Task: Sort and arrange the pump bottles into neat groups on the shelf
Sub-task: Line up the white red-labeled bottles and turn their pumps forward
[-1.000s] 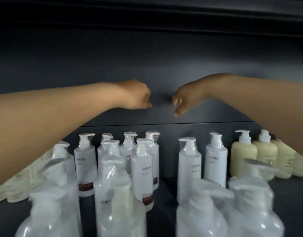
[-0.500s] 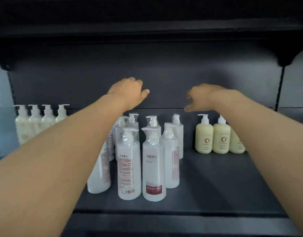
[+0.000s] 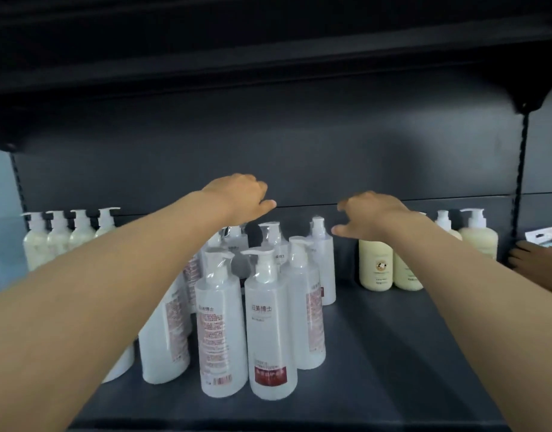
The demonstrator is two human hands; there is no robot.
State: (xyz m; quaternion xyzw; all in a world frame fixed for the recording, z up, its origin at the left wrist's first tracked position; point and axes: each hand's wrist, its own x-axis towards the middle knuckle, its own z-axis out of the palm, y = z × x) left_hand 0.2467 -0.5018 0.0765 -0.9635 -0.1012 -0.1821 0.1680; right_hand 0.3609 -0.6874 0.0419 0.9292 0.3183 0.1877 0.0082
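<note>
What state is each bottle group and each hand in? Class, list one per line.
Left-hand grip: open, holding nothing.
Right-hand grip: open, fingers spread, holding nothing.
Tall white plastic pump bottles: upright, loosely bunched, labels facing different ways.
Rounded cream plastic pump bottles, left: upright, in a row.
Rounded cream plastic pump bottles, right: upright, side by side.

dark grey back panel (image 3: 299, 145); black upper shelf (image 3: 268, 42) overhead; slotted upright (image 3: 521, 157) at right; pale blue wall (image 3: 0, 198) at left.
</note>
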